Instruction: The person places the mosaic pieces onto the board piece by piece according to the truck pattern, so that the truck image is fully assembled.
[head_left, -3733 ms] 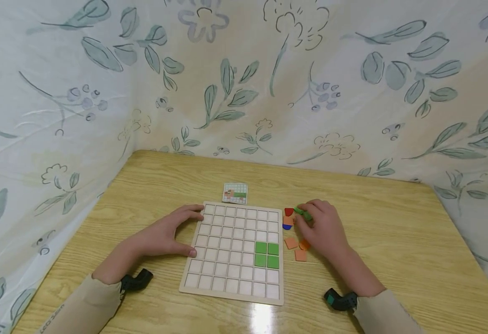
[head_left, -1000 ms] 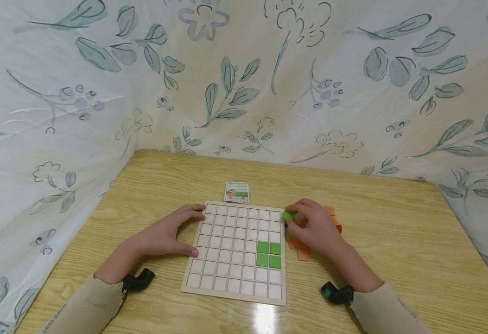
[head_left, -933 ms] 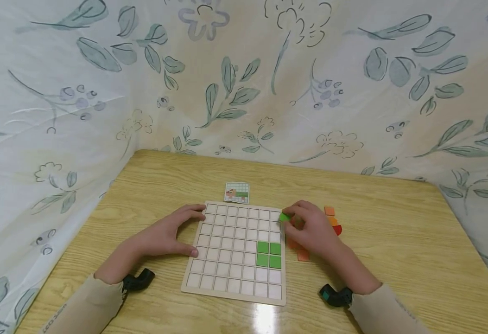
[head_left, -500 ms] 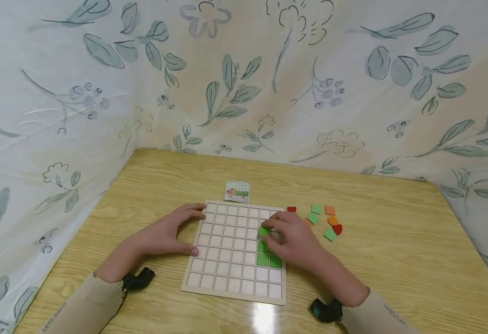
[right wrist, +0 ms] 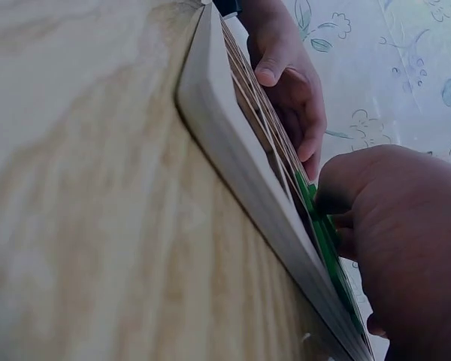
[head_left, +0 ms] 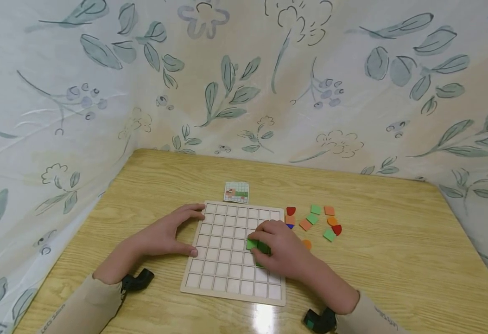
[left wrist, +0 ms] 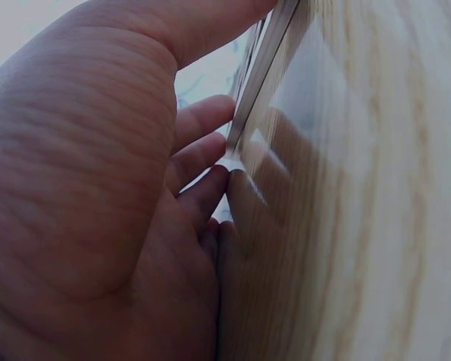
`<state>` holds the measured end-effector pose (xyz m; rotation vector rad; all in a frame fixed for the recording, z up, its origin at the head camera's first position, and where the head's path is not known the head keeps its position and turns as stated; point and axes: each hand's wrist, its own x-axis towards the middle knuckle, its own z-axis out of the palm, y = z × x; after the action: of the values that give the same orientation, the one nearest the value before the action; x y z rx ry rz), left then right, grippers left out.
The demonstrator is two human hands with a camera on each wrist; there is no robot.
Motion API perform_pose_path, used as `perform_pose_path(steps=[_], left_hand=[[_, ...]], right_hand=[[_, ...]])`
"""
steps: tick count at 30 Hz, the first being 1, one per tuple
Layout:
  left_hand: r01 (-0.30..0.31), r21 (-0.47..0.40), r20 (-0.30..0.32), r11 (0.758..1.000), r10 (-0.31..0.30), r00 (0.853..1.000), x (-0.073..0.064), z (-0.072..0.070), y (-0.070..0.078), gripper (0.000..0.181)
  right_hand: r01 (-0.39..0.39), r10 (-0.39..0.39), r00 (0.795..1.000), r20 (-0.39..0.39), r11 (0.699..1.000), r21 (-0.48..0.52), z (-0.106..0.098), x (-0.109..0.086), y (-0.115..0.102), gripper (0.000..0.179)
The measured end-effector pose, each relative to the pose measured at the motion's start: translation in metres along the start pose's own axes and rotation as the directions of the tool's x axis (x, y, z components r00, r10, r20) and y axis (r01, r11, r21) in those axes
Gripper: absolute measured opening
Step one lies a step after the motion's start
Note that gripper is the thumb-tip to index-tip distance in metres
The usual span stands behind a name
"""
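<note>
A pale wooden grid board [head_left: 231, 297] lies on the table. Along its left edge my left hand [head_left: 164, 235] touches the rim, thumb and fingers spread apart; the left wrist view shows the fingertips at the board's side. Over the right part of the grid, my right hand [head_left: 283, 250] pinches a light green square tile [head_left: 251, 244] with thumb and fingertips, at a cell left of the darker green tiles [head_left: 263, 247]. Those tiles are mostly hidden beneath the hand. In the right wrist view, green tiles [right wrist: 327, 241] line the grid beside the curled fingers.
A small printed card [head_left: 236, 191] with a coloured grid picture lies behind the board. Right of the board are scattered loose pieces: green squares [head_left: 316, 209], orange squares [head_left: 329, 210], red pieces [head_left: 337, 229], orange rounded pieces [head_left: 307, 244] and a partly covered blue piece [head_left: 289, 226].
The right hand took a green tile from the loose pieces and carried it left and nearer over the grid. Loose pieces were spread out farther right. The left hand stays at the board's edge.
</note>
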<state>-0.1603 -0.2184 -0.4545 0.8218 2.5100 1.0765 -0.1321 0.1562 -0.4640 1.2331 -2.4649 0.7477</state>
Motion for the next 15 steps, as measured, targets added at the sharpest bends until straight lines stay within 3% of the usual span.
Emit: perform_pose_path(steps=[15], left_hand=[[0.001, 0.002, 0.001, 1.0, -0.001, 1.0, -0.0005, -0.0016, 0.001, 0.09]], right_hand=[[0.032, -0.032, 0.999, 0.013, 0.999, -0.011, 0.001, 0.0029, -0.0016, 0.017]])
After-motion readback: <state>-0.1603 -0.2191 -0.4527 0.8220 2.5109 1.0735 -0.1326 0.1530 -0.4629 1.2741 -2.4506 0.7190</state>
